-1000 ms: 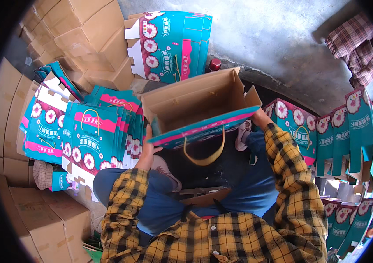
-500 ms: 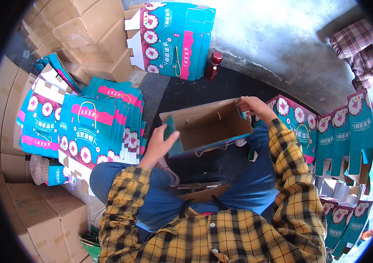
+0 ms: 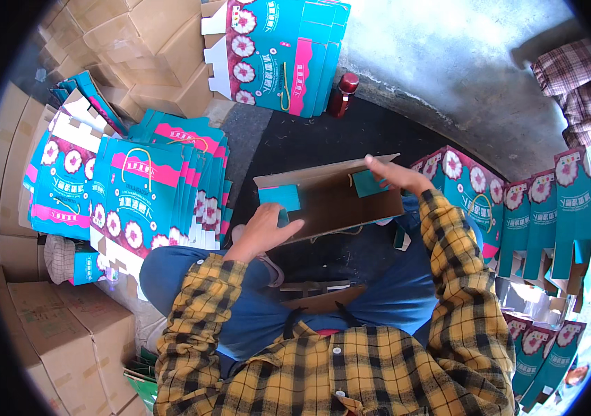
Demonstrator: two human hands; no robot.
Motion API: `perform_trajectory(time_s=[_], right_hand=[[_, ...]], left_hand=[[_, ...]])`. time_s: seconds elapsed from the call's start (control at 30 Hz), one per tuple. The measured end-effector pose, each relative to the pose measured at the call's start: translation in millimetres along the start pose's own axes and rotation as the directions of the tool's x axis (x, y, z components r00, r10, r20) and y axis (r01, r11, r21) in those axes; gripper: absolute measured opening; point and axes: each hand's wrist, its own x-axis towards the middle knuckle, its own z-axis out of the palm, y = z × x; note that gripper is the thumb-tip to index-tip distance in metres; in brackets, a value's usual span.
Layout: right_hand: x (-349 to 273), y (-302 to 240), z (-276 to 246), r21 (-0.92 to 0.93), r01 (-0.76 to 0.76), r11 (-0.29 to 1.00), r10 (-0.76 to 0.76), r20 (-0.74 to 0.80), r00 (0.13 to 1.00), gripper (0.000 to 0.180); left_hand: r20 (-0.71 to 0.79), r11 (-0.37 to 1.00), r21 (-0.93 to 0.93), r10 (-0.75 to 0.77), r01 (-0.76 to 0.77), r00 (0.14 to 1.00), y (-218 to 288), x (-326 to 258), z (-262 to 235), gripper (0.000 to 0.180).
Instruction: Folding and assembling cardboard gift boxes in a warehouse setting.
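A cardboard gift box (image 3: 337, 208) stands between my knees with its open top facing up. Brown inside, it has a small teal flap (image 3: 280, 197) at its left end and another (image 3: 370, 183) at its right end, both folded inward. At the near left corner, my left hand (image 3: 262, 232) grips the box's edge, thumb apart and a bit of teal card between thumb and fingers. My right hand (image 3: 399, 175) lies over the far right corner, fingers stretched out above the right flap. A cord handle (image 3: 337, 234) hangs on the near side.
Flat teal-and-pink cartons (image 3: 143, 201) are stacked at left, with more (image 3: 281, 55) at the far wall near a red flask (image 3: 343, 93). Assembled boxes (image 3: 531, 215) line the right side. Brown cartons (image 3: 66, 340) rise along the left. Plaid cloth (image 3: 576, 83) hangs at upper right.
The teal end flaps have folded inward over the opening. My right hand has shifted left off the right edge with fingers straightened; my left hand has moved slightly right and nearer.
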Motion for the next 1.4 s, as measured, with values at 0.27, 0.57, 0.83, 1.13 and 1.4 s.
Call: perform_trajectory(time_s=[0.27,0.57,0.83,1.13,1.4], right_hand=[[-15,19,-24,0.334,-0.078,0.939,0.04,0.12,0.992,0.117],[-27,13,-31,0.28,-0.221,0.934,0.183,0.154,0.971,0.13],[-30,45,-36,0.334,-0.044,0.941,-0.021,0.187,0.982,0.096],[-27,40,-17,-0.355,0.092,0.93,-0.093,0.013,0.996,0.095],[-23,23,28,-0.658,0.137,0.74,-0.266,-0.1,0.959,0.099]], left_hand=[[0.065,0.988,-0.076,-0.126,0.131,0.99,6,-12,-26,0.072],[-0.023,0.989,-0.145,-0.015,0.011,1.0,-29,-15,-13,0.069],[0.013,0.997,-0.065,-0.045,0.045,0.999,-14,-7,-17,0.068],[0.089,0.988,-0.099,-0.111,0.119,0.99,-17,-14,-30,0.045],[-0.026,0.995,-0.095,0.032,-0.035,0.999,-17,-6,-17,0.06]])
